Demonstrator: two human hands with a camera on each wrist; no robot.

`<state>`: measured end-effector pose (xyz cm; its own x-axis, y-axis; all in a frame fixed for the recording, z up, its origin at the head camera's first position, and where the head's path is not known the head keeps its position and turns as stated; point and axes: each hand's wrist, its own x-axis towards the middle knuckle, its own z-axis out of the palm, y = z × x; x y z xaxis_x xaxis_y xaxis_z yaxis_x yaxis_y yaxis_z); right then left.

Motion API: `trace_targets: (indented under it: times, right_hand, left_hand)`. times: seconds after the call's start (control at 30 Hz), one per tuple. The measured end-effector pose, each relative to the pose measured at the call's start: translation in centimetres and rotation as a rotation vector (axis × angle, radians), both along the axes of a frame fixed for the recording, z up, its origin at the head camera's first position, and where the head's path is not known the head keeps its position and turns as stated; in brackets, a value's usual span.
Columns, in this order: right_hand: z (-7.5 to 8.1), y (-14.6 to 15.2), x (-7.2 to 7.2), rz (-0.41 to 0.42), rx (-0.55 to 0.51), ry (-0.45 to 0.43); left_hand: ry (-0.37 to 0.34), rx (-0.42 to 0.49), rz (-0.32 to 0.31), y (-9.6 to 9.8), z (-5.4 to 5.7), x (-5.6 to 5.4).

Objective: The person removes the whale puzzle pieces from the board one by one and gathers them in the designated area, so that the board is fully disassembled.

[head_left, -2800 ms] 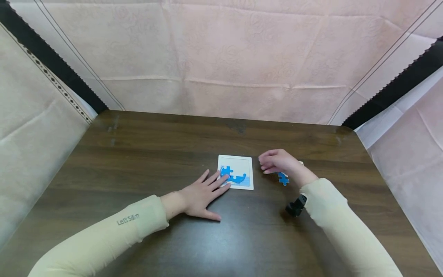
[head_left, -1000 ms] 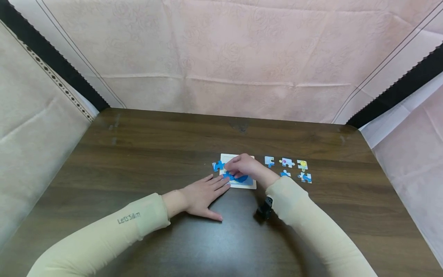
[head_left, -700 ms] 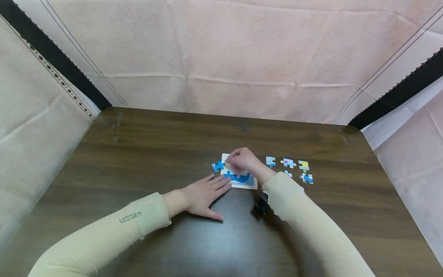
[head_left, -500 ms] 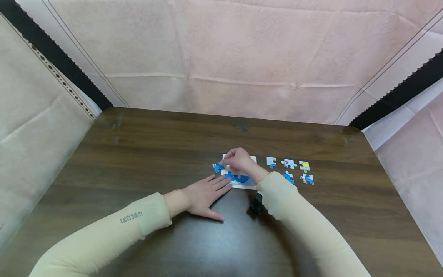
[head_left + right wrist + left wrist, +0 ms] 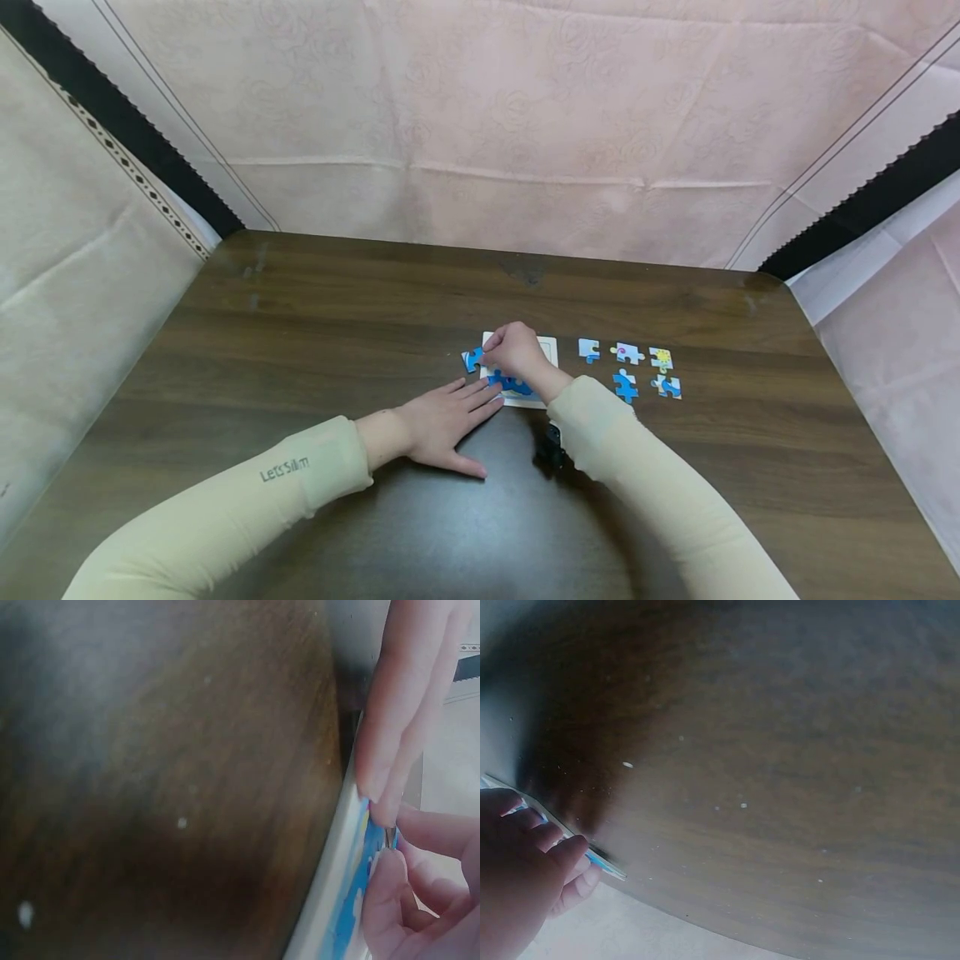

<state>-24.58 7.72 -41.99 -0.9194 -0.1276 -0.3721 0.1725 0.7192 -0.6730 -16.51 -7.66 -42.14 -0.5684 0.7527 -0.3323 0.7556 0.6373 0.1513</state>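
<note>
Right hand [image 5: 519, 352] has got a blue piece [image 5: 471, 359] pinched at the left edge of the board [image 5: 550, 343]. Left hand [image 5: 442, 425] is spread out, touching the board's near left corner, with five more pieces [image 5: 627, 354] chilling off to the board's right.

I face a dark brown wooden table [image 5: 352, 292], a patch of light [image 5: 480, 537] gleaming on its near part, with creased pale pink cloth [image 5: 525, 100] behind and black bands [image 5: 127, 129] slanting down either side.
</note>
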Motion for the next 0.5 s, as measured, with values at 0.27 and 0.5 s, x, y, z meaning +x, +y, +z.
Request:
trace_targets:
  times: [0.27, 0.5]
  right_hand:
    - [0.45, 0.12, 0.28, 0.013, 0.088, 0.035]
    - [0.55, 0.3, 0.42, 0.027, 0.117, 0.029]
  left_hand:
    - [-0.014, -0.002, 0.001, 0.0, 0.0, -0.13]
    - [-0.02, 0.008, -0.004, 0.0, -0.06, -0.14]
